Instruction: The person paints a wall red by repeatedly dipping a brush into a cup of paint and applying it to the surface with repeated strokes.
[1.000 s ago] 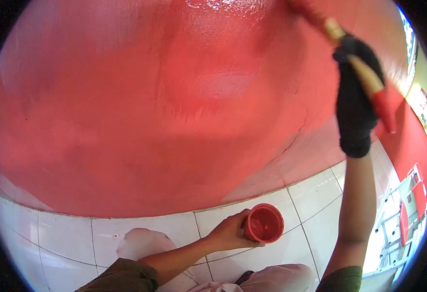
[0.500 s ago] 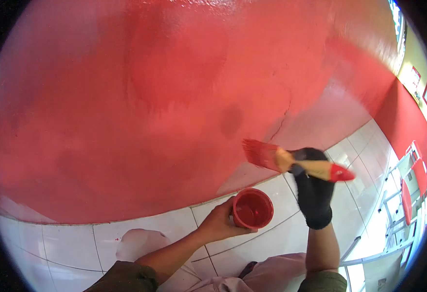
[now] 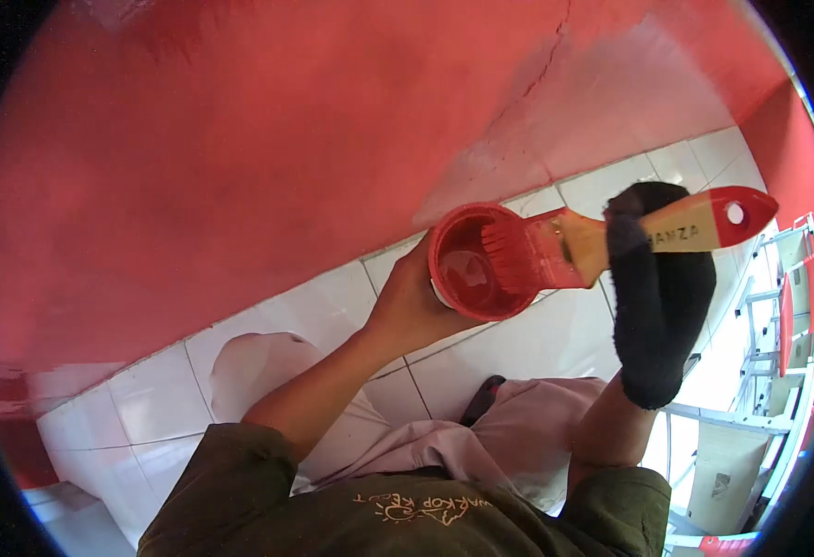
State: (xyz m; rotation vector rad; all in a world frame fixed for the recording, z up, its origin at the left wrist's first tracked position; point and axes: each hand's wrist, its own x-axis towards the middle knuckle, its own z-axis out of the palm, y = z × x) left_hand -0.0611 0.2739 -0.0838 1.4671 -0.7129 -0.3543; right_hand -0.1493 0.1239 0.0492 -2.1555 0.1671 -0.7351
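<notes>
My bare left hand (image 3: 418, 302) is wrapped round a small red paint cup (image 3: 438, 243), whose mouth faces up toward me. Some red paint shows at the bottom. In a black glove, my right hand (image 3: 662, 288) grips a wide paintbrush (image 3: 690, 226) by its wooden handle, which has a red end with a hole. The brush lies nearly level, its red-coated bristles reaching over the cup's right rim into the opening. Ahead stands the wall (image 3: 268, 176), mostly covered in red, with a paler pinkish patch and a crack at the right.
White floor tiles (image 3: 170, 395) run along the foot of the wall. At the right are metal-framed racks or chairs with red parts (image 3: 786, 325). My bent knees and a dark shoe (image 3: 483, 399) are below the cup.
My view has tipped downward. The brush has moved from in front of the wall to the cup, and its bristles now lie over the opening.
</notes>
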